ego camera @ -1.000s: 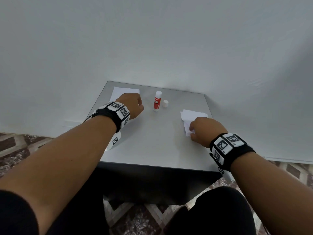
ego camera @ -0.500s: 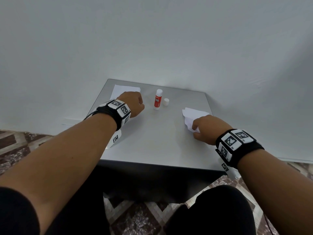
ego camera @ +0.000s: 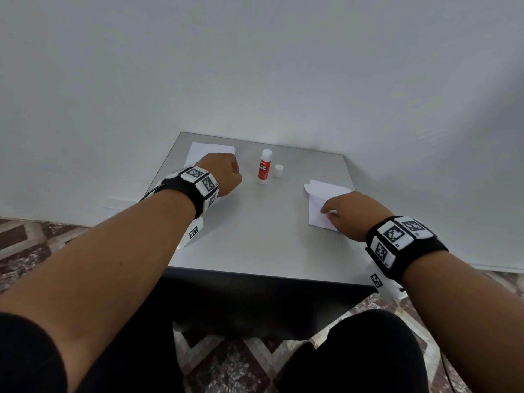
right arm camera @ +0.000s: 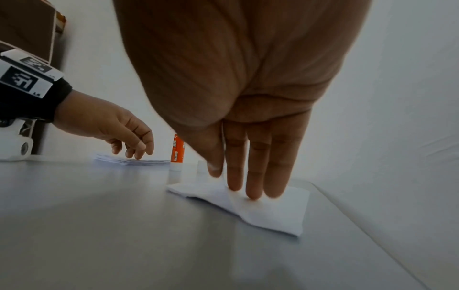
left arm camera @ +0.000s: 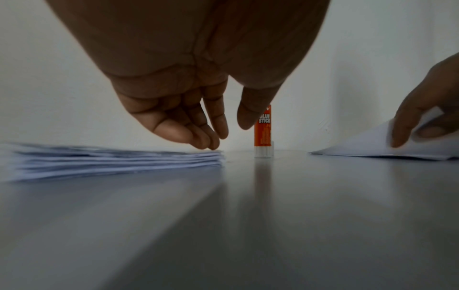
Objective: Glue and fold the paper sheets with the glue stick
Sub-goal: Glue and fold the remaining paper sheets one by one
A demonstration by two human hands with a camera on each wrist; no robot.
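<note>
**Right hand presses the folded paper flat**

The grip of the right hand (right arm camera: 250, 176) is not clamped on anything. Its fingers (right arm camera: 255, 184) are straight and close together, and they press down on the folded paper (ego camera: 321, 207) on the right side of the counter (ego camera: 255, 236). One flap of that paper curls up beside the thumb. The left hand (left arm camera: 188, 121) holds nothing. Its fingers are loosely bent, and the tips hang just over the corner of the stack of paper sheets (left arm camera: 111, 159) at the back left. I cannot tell if they touch it.

The glue stick (ego camera: 264, 168) stands upright at the back, between the two hands. Its cap (ego camera: 278, 170) is off and stands just beside it.

What could go wrong? I think the curled flap may spring open if the glue has not stuck yet. The fold could also slide crooked if the fingers push sideways. The left hand could knock the open glue stick over, since it stands so near.

A moment ago the right hand was bunched over the paper. Now it sits nearer the body and more of the white sheet shows. The left hand and the glue stick have stayed put.
</note>
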